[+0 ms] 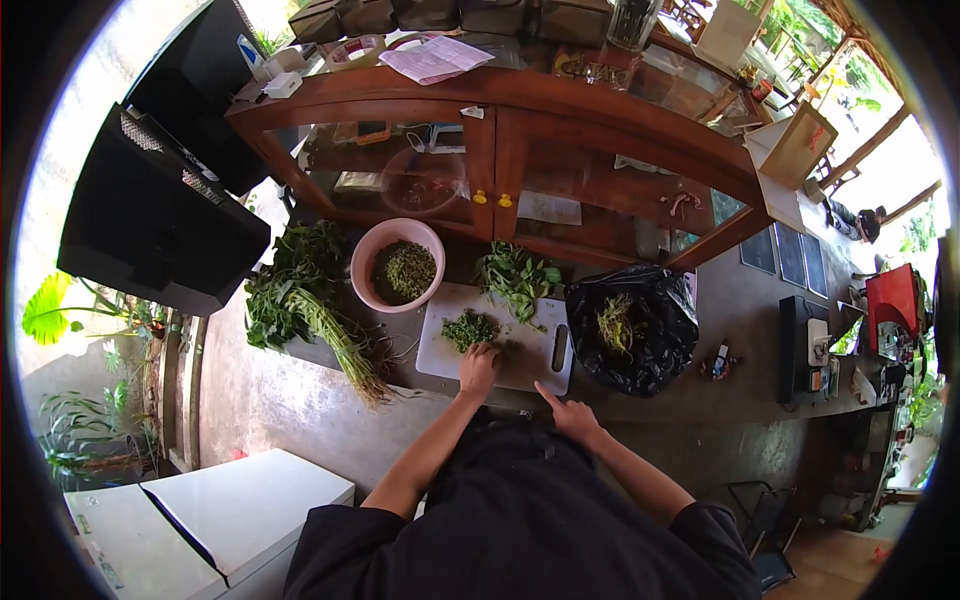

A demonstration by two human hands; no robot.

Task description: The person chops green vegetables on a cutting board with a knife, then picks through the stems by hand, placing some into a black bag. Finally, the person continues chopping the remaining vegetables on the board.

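Note:
A white cutting board [432, 362] lies on the counter in front of me. My left hand [480, 370] is on it, its fingers bent together over some leafy greens. A pile of chopped greens [468, 329] sits just beyond those fingers. My right hand [574, 415] is at the board's near edge, its index finger stretched forward and the other fingers curled; what they grip cannot be made out. Uncut leafy stems [519, 280] rest on the board's far edge. Left of the board stands a pink bowl [362, 258] holding chopped greens [408, 270].
Bundled long-stemmed greens [325, 325] lie at the counter's left. A black plastic bag [655, 350] with plant scraps [620, 325] stands right of the board. Behind is a wooden glass-door cabinet [497, 165]; at lower left, a white fridge [250, 505]. Another person [862, 222] is far right.

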